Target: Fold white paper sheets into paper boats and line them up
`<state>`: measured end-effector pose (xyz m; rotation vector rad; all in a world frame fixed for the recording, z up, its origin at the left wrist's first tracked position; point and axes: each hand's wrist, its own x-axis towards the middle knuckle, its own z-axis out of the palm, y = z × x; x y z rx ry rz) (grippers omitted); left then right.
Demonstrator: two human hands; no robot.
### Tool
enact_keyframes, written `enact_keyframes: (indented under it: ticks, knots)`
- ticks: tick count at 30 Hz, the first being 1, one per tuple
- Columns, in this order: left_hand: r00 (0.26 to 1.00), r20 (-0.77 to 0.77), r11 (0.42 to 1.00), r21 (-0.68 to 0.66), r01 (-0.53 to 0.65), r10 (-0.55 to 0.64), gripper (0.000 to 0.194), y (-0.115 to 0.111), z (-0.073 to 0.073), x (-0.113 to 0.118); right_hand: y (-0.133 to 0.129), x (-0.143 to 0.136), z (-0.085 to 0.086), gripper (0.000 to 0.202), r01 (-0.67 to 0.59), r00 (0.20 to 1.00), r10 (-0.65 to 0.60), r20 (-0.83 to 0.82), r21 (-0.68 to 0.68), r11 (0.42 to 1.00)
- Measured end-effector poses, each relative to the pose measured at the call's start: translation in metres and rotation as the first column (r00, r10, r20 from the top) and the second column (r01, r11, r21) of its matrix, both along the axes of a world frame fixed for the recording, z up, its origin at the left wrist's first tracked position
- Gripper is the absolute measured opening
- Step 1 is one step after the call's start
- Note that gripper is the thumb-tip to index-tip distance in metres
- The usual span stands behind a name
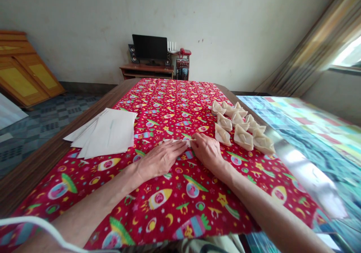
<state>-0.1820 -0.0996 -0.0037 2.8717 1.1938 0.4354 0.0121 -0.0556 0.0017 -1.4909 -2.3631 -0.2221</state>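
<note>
A narrow folded strip of pale paper (188,143) lies on the red patterned cloth, mostly hidden under my fingers. My left hand (160,158) rests along it with fingers stretched out flat, pressing it down. At the strip's right end, my right hand (207,150) has its fingers curled in, closed on the paper edge. To the right stand several folded paper ingots (243,137), cream-coloured with pointed ends, grouped in rows. A fanned stack of flat paper sheets (109,134) lies to the left of my hands.
The red cloth (158,223) covers a brown wooden table (36,178). A bed-like surface with a bluish patterned cover (310,147) adjoins on the right. A white cable (42,223) crosses the lower left. A monitor (150,47) on a desk stands against the far wall.
</note>
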Motion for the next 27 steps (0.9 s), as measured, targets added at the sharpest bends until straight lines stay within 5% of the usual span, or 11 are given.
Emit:
enact_keyframes:
  ticks: [4, 9, 19, 27]
  knots:
    - [0.999, -0.019, 0.999, -0.011, -0.034, 0.034, 0.043, -0.004, 0.001, 0.001, -0.017, -0.001, 0.005, 0.021, -0.228, 0.971, 0.213, 0.107, 0.168, 0.959]
    - [0.999, -0.036, 1.000, -0.009, -0.002, 0.002, 0.040, -0.009, 0.008, 0.002, -0.024, -0.003, -0.001, 0.023, -0.467, 0.884, 0.467, 0.030, 0.116, 0.877]
    - [0.993, -0.111, 0.994, 0.108, -0.018, 0.030, 0.040, -0.015, 0.011, -0.009, -0.022, 0.006, 0.000, 0.023, -0.597, 0.799, 0.592, 0.106, 0.033, 0.801]
    - [0.998, -0.054, 0.985, 0.171, -0.024, 0.034, 0.033, -0.017, 0.013, -0.019, -0.024, 0.014, 0.001, 0.025, -0.552, 0.823, 0.544, 0.164, 0.009, 0.834]
